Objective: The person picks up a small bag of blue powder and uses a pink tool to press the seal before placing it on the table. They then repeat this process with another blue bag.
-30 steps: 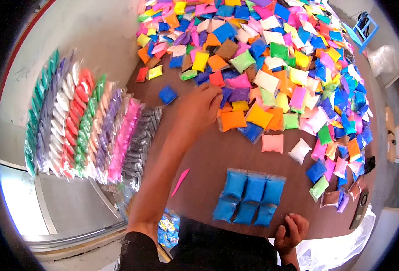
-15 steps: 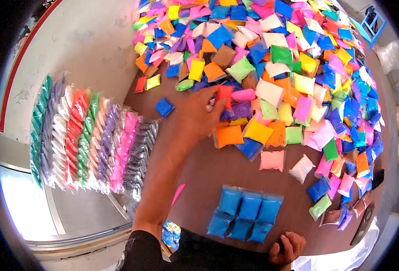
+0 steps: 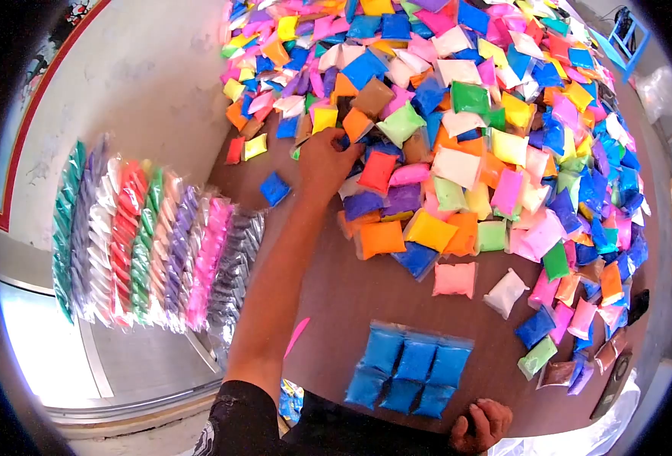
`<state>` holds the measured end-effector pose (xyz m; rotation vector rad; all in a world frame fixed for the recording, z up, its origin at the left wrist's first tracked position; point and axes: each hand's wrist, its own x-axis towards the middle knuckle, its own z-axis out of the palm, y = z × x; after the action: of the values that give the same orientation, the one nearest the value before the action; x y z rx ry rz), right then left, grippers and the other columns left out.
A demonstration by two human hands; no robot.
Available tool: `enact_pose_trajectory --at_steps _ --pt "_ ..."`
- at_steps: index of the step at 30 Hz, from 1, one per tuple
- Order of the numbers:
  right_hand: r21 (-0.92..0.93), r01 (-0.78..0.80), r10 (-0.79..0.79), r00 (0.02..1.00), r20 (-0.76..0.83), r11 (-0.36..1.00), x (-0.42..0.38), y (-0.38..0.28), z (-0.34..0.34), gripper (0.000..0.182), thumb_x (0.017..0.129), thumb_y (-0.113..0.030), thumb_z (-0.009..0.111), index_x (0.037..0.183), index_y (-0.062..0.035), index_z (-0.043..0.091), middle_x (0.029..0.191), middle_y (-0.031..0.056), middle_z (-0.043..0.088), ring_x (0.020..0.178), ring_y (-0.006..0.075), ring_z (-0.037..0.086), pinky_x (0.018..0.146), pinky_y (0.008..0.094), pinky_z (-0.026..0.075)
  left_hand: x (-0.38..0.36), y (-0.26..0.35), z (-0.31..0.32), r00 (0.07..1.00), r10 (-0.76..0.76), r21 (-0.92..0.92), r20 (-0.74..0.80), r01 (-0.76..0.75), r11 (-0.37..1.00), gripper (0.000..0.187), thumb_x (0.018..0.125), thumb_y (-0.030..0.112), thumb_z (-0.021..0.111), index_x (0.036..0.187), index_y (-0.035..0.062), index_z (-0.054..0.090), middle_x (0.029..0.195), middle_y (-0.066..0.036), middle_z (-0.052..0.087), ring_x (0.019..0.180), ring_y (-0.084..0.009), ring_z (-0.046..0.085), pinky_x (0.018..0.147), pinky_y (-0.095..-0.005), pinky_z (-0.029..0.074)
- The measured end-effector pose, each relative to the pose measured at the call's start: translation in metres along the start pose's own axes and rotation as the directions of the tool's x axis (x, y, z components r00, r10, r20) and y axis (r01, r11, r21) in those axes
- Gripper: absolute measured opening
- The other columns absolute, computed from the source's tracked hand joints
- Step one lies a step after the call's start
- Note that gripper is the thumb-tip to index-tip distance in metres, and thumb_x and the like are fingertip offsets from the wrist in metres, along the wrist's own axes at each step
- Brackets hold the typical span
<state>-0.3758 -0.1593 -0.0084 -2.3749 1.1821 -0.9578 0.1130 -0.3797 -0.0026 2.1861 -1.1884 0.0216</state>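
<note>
My left hand (image 3: 327, 161) reaches across the table to the near left edge of a heap of small coloured packets. Its forefinger and thumb are bent and apart, with no packet visible between them. A yellow packet (image 3: 324, 118) lies just beyond the fingers, and a red packet (image 3: 378, 172) is to their right. At the front edge of the table rests my right hand (image 3: 481, 426), its fingers curled in and nothing showing in them. Close to it, several light blue packets (image 3: 416, 359) lie flat in two rows, side by side.
A single blue packet (image 3: 274, 189) lies left of my left wrist. Twisted strips of wrapped coloured packets (image 3: 132, 243) hang at the left. A pink sliver (image 3: 297, 337) lies beside my forearm. A dark flat object (image 3: 612, 382) sits on the right edge.
My left hand has moved away from the red packet, up and left toward the yellow one. A purple-blue packet it covered now shows. My right hand stays in place. The view has shifted slightly.
</note>
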Motion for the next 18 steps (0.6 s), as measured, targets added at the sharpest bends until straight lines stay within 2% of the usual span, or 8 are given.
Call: enact_pose_trajectory --at_steps 2,6,8,9,11,12,14,18 --pt "0.016 -0.017 0.018 1.000 -0.020 1.000 -0.003 0.000 0.003 0.028 0.087 -0.015 0.074 0.113 -0.0052 0.071 0.109 0.0151 0.070 0.099 0.0341 0.067 0.090 0.0477 0.052 -0.005 -0.003 -0.010 0.999 0.039 -0.092 -0.027 -0.041 0.995 0.045 0.077 0.032 0.086 0.107 0.0006 0.074 0.084 -0.010 0.072 0.074 -0.0218 0.069 0.066 -0.0359 0.054" --pt "-0.012 -0.005 0.005 1.000 -0.017 1.000 -0.006 -0.004 0.002 0.027 0.087 -0.015 0.073 0.112 -0.0050 0.071 0.109 0.0151 0.070 0.099 0.0343 0.067 0.089 0.0477 0.052 -0.023 -0.001 -0.042 1.000 0.009 -0.237 -0.001 -0.008 0.971 0.037 0.084 0.035 0.083 0.098 0.0016 0.074 0.081 -0.005 0.070 0.071 -0.0151 0.066 0.063 -0.0316 0.054" --pt "0.009 -0.028 0.028 0.999 -0.038 1.000 0.000 -0.008 0.000 0.027 0.087 -0.015 0.073 0.112 -0.0045 0.070 0.109 0.0147 0.070 0.099 0.0345 0.067 0.089 0.0481 0.052 -0.032 0.008 -0.063 0.958 -0.158 -0.481 0.238 0.258 0.838 0.033 0.091 0.040 0.075 0.093 0.0071 0.073 0.079 -0.001 0.068 0.068 -0.0103 0.064 0.059 -0.0257 0.053" --pt "0.012 -0.020 0.021 0.999 -0.042 1.000 -0.004 -0.007 0.002 0.027 0.087 -0.015 0.073 0.112 -0.0045 0.070 0.109 0.0147 0.070 0.099 0.0345 0.067 0.089 0.0481 0.052 -0.036 0.007 -0.068 0.960 -0.158 -0.482 0.229 0.253 0.839 0.033 0.091 0.040 0.075 0.093 0.0071 0.073 0.079 -0.001 0.068 0.068 -0.0103 0.064 0.059 -0.0257 0.053" --pt "0.029 0.001 0.003 0.993 -0.117 1.000 -0.015 -0.001 0.008 0.030 0.088 -0.020 0.072 0.113 -0.0040 0.070 0.109 0.0133 0.070 0.101 0.0346 0.066 0.090 0.0490 0.053 -0.046 0.006 -0.078 0.928 -0.202 -0.631 0.314 0.363 0.686 0.034 0.097 0.044 0.068 0.095 0.0100 0.071 0.079 -0.002 0.069 0.066 -0.0105 0.065 0.054 -0.0232 0.052" --pt "0.031 0.006 -0.002 0.993 -0.120 1.000 -0.015 -0.004 0.008 0.030 0.088 -0.020 0.072 0.113 -0.0040 0.070 0.109 0.0133 0.070 0.101 0.0346 0.066 0.090 0.0490 0.053 -0.053 0.013 -0.086 0.930 -0.202 -0.633 0.308 0.359 0.686 0.034 0.097 0.044 0.068 0.095 0.0100 0.071 0.079 -0.002 0.069 0.066 -0.0105 0.065 0.054 -0.0232 0.052" --pt "-0.044 -0.101 0.100 0.995 -0.020 0.994 -0.012 -0.011 0.007 0.019 0.086 -0.016 0.065 0.097 -0.0013 0.068 0.103 0.0170 0.066 0.092 0.0363 0.063 0.085 0.0476 0.048 -0.068 0.027 -0.102 0.883 -0.225 -0.746 0.411 0.468 0.474 0.035 0.098 0.041 0.066 0.095 0.0061 0.068 0.078 -0.004 0.070 0.062 -0.0121 0.065 0.051 -0.0243 0.052" --pt "-0.006 -0.096 0.095 0.995 -0.031 0.995 -0.009 -0.014 0.006 0.017 0.083 -0.008 0.066 0.098 -0.0007 0.068 0.105 0.0165 0.067 0.095 0.0358 0.063 0.088 0.0469 0.047 -0.097 0.023 -0.120 0.868 -0.196 -0.748 0.456 0.493 0.443 0.040 0.101 0.043 0.060 0.103 0.0040 0.064 0.081 -0.007 0.070 0.065 -0.0144 0.068 0.046 -0.0223 0.048"
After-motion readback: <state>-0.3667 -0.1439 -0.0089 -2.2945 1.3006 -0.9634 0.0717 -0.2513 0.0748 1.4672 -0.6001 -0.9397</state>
